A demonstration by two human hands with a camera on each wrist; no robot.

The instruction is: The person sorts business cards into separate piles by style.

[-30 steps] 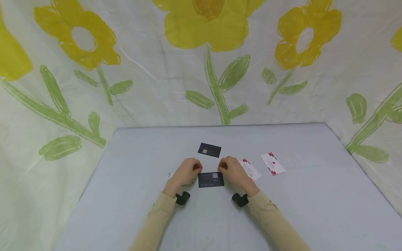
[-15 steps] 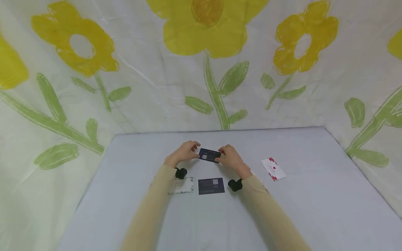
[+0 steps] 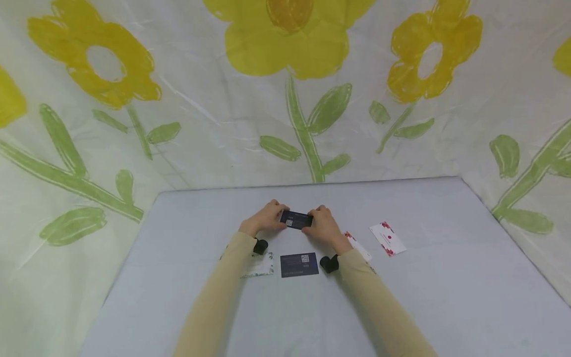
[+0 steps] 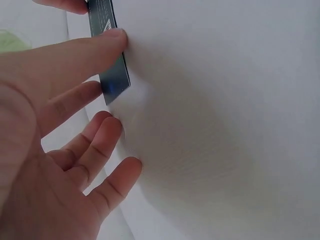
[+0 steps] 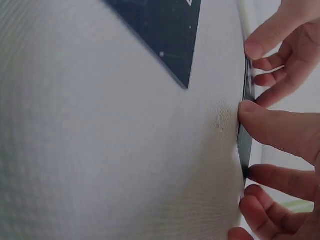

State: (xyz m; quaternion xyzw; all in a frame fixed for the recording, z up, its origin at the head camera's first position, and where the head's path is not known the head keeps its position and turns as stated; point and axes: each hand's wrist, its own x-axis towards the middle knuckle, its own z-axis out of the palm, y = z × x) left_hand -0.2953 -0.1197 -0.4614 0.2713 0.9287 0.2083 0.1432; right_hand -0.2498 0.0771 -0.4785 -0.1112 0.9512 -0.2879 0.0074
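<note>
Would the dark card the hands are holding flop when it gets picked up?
Probably not: the dark card looks straight-edged, so it's likely stiffish. Its thin edge suggests it's light. Being flat with corners, it probably won't roll.

Soft, even, moderately bright light fills the head view, its source out of frame; pale sheen streaks the flowered sheet (image 3: pixel 214 134) at upper left. Weak, soft-edged shadows lie on the table (image 3: pixel 187 213) along the inner sides of both sleeves (image 3: pixel 214 297). Print on the lower dark card (image 3: pixel 294 268) is too small to read. The left wrist view is greyer, with a broad, diffuse shadow from centre to lower right and a bluish glint on the held card (image 4: pixel 115 80). In the right wrist view, the left edge is blurred and fine ripple patterning crosses the surface.
</note>
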